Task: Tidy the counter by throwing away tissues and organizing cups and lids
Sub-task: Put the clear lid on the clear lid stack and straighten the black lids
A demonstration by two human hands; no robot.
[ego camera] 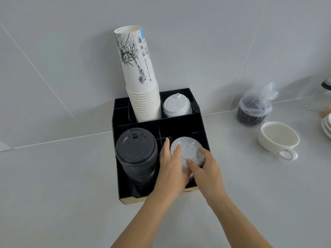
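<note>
A black compartment organizer (200,122) stands on the grey counter against the wall. Its back row holds a tall stack of printed white paper cups (143,86) and a stack of white lids (177,106). A stack of black lids (137,154) fills the front left compartment. Both hands are around a stack of clear plastic lids (188,149) at the front right compartment. My left hand (172,169) grips its left side, fingers reaching along the edge. From the right, my right hand (206,169) holds the stack with thumb and fingers on top.
A white ceramic cup (278,138) with a handle sits on the counter to the right. Behind it stands a small dark bin (252,113) lined with a clear plastic bag. Stacked white saucers (326,125) show at the right edge.
</note>
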